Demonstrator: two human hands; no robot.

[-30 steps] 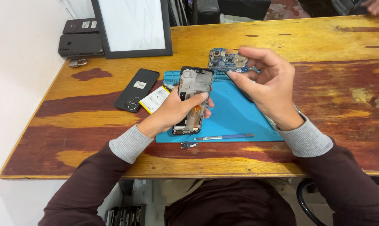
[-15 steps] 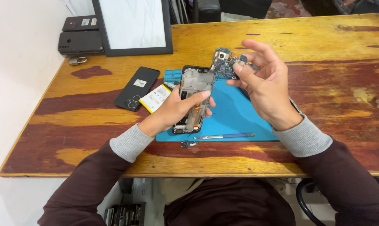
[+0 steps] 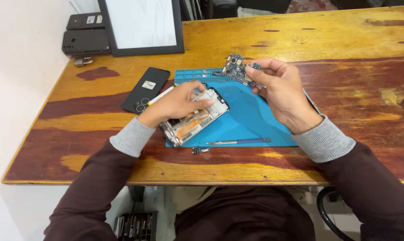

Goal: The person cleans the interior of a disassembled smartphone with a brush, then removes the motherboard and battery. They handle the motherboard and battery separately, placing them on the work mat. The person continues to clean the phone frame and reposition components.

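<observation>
My left hand (image 3: pixel 177 102) grips an opened phone body (image 3: pixel 194 118) with its insides showing, lying tilted over the left part of a blue work mat (image 3: pixel 251 118). My right hand (image 3: pixel 280 91) holds a small blue circuit board (image 3: pixel 237 69) lifted above the mat's far edge, pinched between thumb and fingers. A thin blue-handled tool (image 3: pixel 238 141) lies along the mat's near edge. A tiny loose part (image 3: pixel 200 150) sits on the wood just in front of the mat.
A black phone back cover (image 3: pixel 146 89) lies left of the mat on the wooden table (image 3: pixel 345 44). A framed white panel (image 3: pixel 141 24) leans at the back. Dark devices (image 3: pixel 85 35) are stacked at the far left corner, near the table's edge.
The phone body has swung from nearly upright to lying diagonally, lower on the mat. My right hand has raised the circuit board slightly off the mat.
</observation>
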